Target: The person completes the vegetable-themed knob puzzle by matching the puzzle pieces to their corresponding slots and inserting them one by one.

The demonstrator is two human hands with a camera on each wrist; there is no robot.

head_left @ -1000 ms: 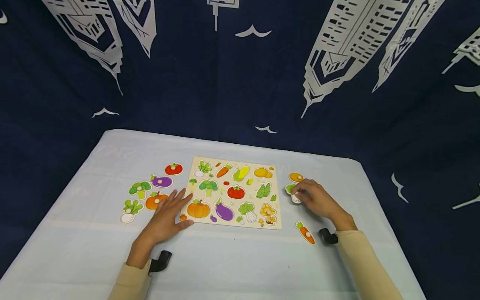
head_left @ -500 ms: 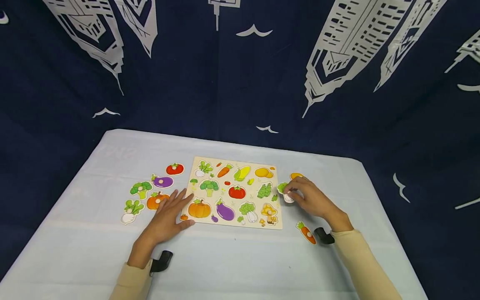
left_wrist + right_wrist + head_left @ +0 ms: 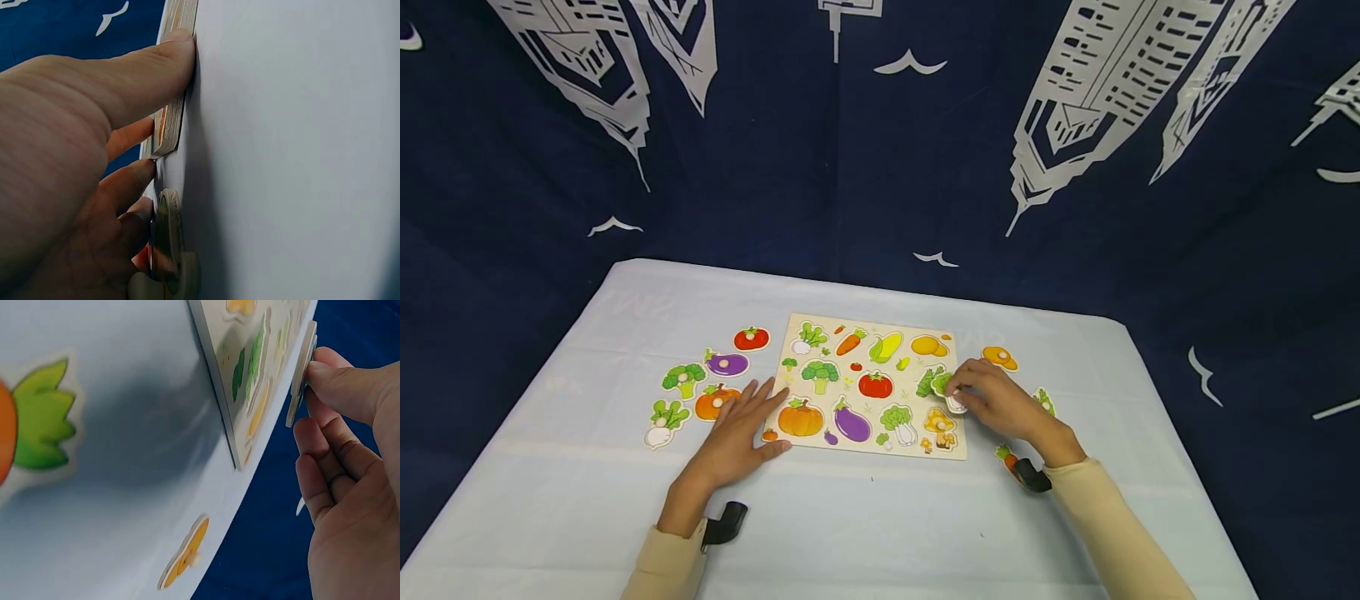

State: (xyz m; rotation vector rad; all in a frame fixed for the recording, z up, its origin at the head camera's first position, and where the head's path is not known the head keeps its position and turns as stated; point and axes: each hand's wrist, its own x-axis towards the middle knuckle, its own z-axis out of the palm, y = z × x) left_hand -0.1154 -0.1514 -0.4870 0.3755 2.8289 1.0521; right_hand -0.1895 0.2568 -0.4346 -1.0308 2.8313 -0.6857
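Observation:
A wooden vegetable puzzle board point(image 3: 846, 393) lies mid-table in the head view. My left hand point(image 3: 733, 446) rests at its lower left corner with fingers spread; the left wrist view has the thumb point(image 3: 150, 72) along the board's edge. In my right hand point(image 3: 1000, 404) I pinch a bok choy puzzle piece point(image 3: 940, 385) between thumb and fingertips, over the board's right side. The right wrist view shows this piece point(image 3: 301, 372) edge-on, raised off the table. A mushroom piece point(image 3: 939, 423) with a knob sits at the board's lower right.
Left of the board lie tomato point(image 3: 751, 338), eggplant point(image 3: 727, 363), broccoli point(image 3: 683, 379), pumpkin point(image 3: 709, 403) and radish point(image 3: 662, 423) pieces. On the right are a potato piece point(image 3: 997, 358), a green piece point(image 3: 1043, 400) and a carrot piece point(image 3: 1006, 454), partly covered by the wrist camera point(image 3: 1032, 477).
My right hand has carried the bok choy piece leftward from beside the board to over its right side, uncovering the potato and green pieces. My left hand has stayed put.

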